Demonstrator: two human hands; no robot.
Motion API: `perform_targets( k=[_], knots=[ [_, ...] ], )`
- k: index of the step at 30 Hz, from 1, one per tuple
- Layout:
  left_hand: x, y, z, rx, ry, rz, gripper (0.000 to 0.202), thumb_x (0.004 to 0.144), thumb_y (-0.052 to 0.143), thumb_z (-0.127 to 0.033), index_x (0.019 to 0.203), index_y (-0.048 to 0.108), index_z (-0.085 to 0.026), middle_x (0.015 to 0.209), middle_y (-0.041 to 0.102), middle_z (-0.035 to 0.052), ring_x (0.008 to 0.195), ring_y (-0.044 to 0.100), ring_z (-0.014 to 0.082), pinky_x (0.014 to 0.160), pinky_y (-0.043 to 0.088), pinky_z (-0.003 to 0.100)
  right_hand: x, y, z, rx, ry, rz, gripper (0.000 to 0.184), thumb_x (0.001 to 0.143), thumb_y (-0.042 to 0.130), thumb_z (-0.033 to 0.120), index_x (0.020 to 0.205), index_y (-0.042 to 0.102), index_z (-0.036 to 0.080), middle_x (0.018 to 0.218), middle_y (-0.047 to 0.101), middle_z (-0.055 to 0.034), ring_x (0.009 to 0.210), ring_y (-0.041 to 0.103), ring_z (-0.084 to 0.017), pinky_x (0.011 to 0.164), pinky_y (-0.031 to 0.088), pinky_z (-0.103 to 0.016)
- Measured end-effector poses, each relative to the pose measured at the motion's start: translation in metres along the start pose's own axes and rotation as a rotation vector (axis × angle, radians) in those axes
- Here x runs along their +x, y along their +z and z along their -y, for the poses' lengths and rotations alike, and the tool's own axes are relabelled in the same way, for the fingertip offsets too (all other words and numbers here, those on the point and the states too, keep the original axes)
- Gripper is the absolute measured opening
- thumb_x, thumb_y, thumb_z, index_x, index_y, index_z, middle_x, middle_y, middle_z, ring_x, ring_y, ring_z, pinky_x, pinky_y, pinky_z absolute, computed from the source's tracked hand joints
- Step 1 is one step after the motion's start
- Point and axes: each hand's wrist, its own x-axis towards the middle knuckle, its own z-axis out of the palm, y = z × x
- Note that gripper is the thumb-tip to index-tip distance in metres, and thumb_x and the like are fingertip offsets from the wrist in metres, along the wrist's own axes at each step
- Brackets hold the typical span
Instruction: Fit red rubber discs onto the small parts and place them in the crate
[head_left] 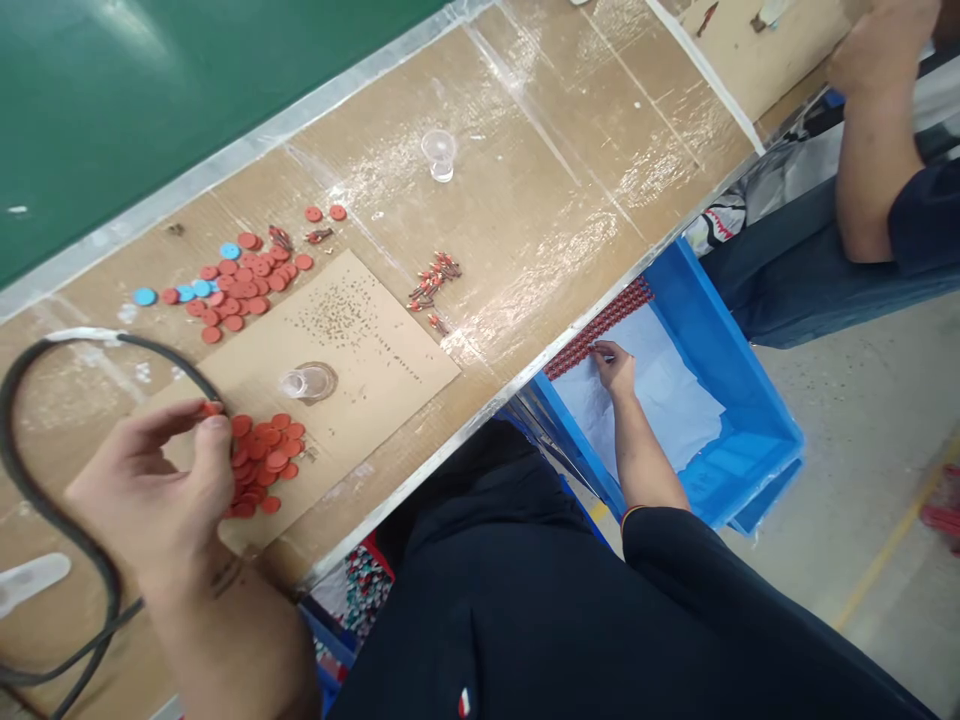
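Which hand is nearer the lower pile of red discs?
Left. The left hand is right beside the lower pile of red discs, pinching a disc; the right hand is far off, inside the blue crate.

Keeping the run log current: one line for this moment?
left hand: pinching red disc | right hand: on white sheet in blue crate

We note bright, even light from above, with white glare streaking across the taped bench (525, 170). Shadows are faint and soft. Red discs (262, 460) look sharp, the near hand (150, 490) slightly soft. Mild bowing toward frame edges.
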Motion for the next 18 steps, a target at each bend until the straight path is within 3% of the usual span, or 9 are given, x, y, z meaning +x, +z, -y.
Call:
perform_targets(
  k=[5,9,13,18],
  knots=[
    [0.004,0.009,-0.003,-0.147,-0.074,-0.15,0.044,0.051,0.074,-0.041,0.086,0.077,-0.015,0.08,0.073,0.005,0.072,0.067,0.019,0.075,0.048,0.034,0.0,0.002,0.0,-0.004,-0.001,0.001,0.029,0.09,0.068,0.04,0.106,0.075,0.018,0.093,0.082,-0.01,0.088,0.079,-0.026,0.079,0.065,-0.04],
    [0.012,0.009,0.01,-0.187,-0.01,-0.192,0.041,0.048,0.071,-0.04,0.083,0.069,-0.018,0.075,0.071,0.004,0.072,0.069,0.0217,0.07,0.049,0.034,-0.001,0.002,-0.001,-0.005,0.002,0.0,0.035,0.096,0.071,0.049,0.108,0.074,0.016,0.093,0.079,-0.0067,0.086,0.076,-0.021,0.082,0.064,-0.04],
    [0.019,0.008,0.021,-0.227,0.056,-0.194,0.052,0.045,0.068,-0.04,0.093,0.064,-0.019,0.07,0.066,0.0004,0.067,0.067,0.0228,0.069,0.05,0.037,-0.005,0.001,0.003,-0.011,0.007,-0.014,0.037,0.098,0.071,0.052,0.107,0.073,0.016,0.091,0.075,-0.0028,0.081,0.072,-0.017,0.081,0.063,-0.038],
    [0.017,0.008,0.01,-0.246,0.075,-0.198,0.045,0.049,0.067,-0.039,0.091,0.065,-0.023,0.069,0.062,-0.0023,0.067,0.064,0.0226,0.076,0.055,0.046,-0.009,-0.008,0.024,-0.017,-0.022,-0.127,0.028,0.093,0.063,0.044,0.097,0.073,0.018,0.096,0.079,-0.0102,0.077,0.072,-0.021,0.072,0.062,-0.037]
  ],
)
